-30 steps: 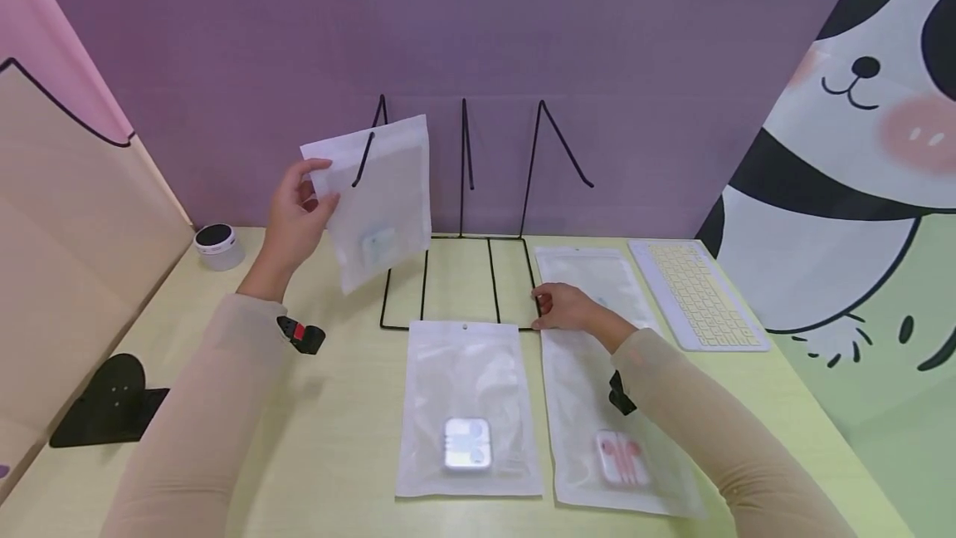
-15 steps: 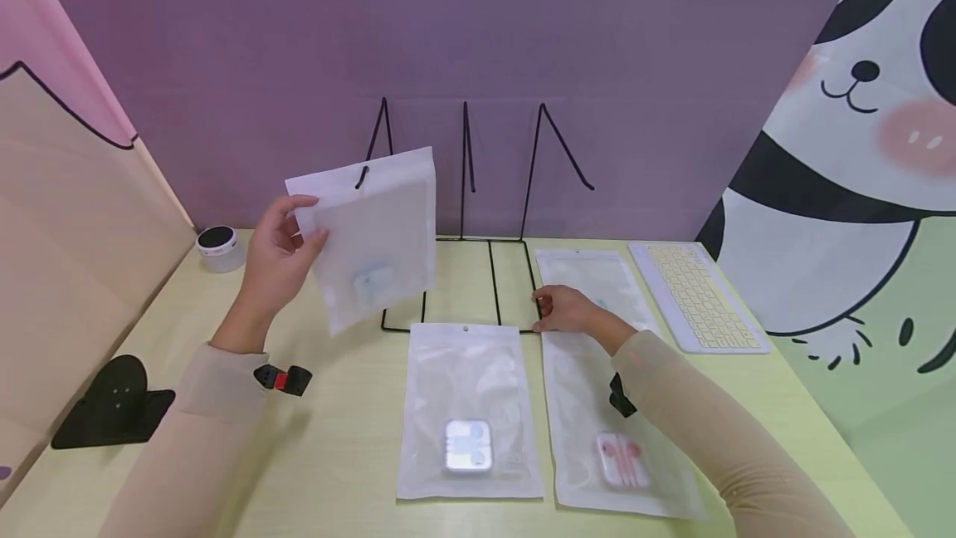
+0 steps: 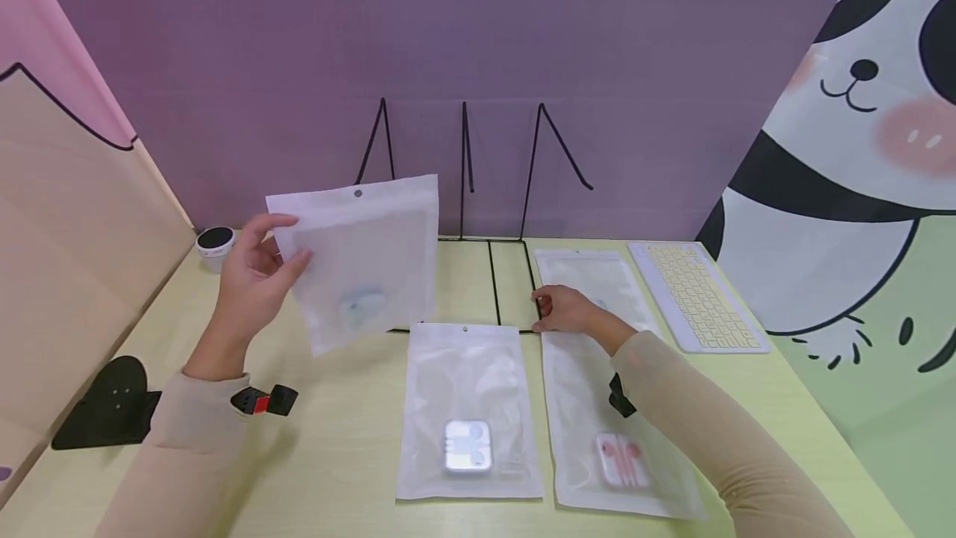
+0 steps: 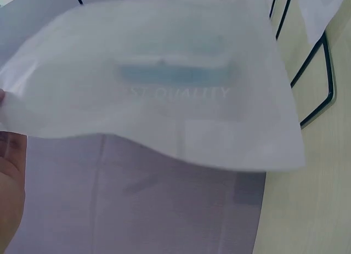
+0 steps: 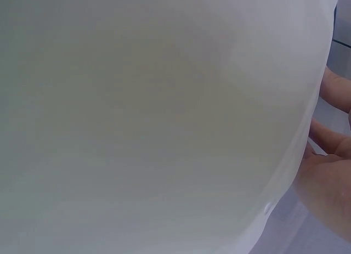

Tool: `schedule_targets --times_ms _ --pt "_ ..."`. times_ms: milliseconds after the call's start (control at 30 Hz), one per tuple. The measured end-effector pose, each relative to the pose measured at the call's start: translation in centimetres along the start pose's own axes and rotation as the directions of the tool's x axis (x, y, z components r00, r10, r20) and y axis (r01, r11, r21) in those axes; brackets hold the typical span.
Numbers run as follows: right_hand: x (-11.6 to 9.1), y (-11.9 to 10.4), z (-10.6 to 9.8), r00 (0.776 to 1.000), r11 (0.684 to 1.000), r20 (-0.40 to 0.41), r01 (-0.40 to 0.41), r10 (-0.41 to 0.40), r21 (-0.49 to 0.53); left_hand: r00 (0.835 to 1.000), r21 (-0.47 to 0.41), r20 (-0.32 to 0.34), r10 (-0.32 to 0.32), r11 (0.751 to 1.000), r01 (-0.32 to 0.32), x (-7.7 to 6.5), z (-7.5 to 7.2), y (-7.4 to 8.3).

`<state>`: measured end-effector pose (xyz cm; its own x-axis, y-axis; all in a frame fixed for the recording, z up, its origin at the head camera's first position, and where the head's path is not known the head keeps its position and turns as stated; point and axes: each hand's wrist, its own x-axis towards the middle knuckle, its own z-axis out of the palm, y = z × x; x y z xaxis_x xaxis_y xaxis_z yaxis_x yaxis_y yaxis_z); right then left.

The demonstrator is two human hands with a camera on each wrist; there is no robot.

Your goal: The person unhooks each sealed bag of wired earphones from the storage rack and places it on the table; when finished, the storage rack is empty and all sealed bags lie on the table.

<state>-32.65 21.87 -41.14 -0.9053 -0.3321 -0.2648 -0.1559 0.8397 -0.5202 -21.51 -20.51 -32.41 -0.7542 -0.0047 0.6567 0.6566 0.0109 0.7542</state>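
Observation:
My left hand [image 3: 254, 281] pinches the left edge of a white translucent pouch [image 3: 366, 247], raised above the table and slightly tilted. A small pale-blue item shows faintly inside it. The pouch's hanging hole [image 3: 358, 193] sits just below the tip of the left hook [image 3: 369, 142]; whether they touch, I cannot tell. In the left wrist view the pouch [image 4: 181, 117] fills the upper part. My right hand [image 3: 565, 309] grips the right front corner of the black wire display rack [image 3: 493, 281]. In the right wrist view, a white pouch [image 5: 164, 122] hides much of that hand.
A pouch with white earphones [image 3: 466, 405] lies in front of the rack. To its right lie a pouch with pink earphones [image 3: 582, 471] and another pouch [image 3: 586, 268] behind. A keyboard [image 3: 698, 297] is far right. A lidded jar [image 3: 216, 247] and black heart-shaped stand [image 3: 104, 405] are left.
My left hand has drawn the pouch down and toward me, slightly left. The hook that passed through its hole no longer shows in front of it. My right hand has stayed put.

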Motion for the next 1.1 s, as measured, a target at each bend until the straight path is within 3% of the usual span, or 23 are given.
schedule_targets --times_ms 300,467,633,800,933,1000,1100 --pt "-0.2 -0.1 0.1 1.000 1.000 0.002 0.000 0.000 0.000 0.997 -0.129 0.073 0.033 0.991 -0.024 -0.4 -1.5 0.2" --pt "-0.3 -0.3 0.1 1.000 1.000 -0.003 0.006 -0.006 -0.007 0.998 -0.087 0.051 -0.021 0.996 0.026 -0.6 -2.7 -0.5" --pt "-0.3 -0.3 0.0 1.000 1.000 -0.010 0.018 -0.018 -0.010 0.993 -0.056 0.017 -0.117 0.991 0.118 -0.6 -4.1 -2.1" --pt "-0.1 -0.1 0.0 1.000 0.999 -0.011 0.026 -0.026 -0.027 0.978 0.007 0.007 -0.211 0.978 0.210 -0.4 -5.8 -4.2" --pt "0.1 0.1 0.1 0.999 0.998 -0.006 0.032 -0.033 -0.047 0.964 0.115 0.003 -0.265 0.958 0.263 0.0 -7.1 -5.8" --pt "0.0 0.1 0.1 1.000 0.998 -0.006 0.030 -0.030 -0.050 0.952 0.195 0.007 -0.305 0.935 0.298 0.4 -7.7 -6.4" --pt "0.0 0.0 0.0 1.000 0.998 -0.008 0.028 -0.028 -0.049 0.928 0.336 0.012 -0.372 0.876 0.347 1.1 -8.4 -7.0"
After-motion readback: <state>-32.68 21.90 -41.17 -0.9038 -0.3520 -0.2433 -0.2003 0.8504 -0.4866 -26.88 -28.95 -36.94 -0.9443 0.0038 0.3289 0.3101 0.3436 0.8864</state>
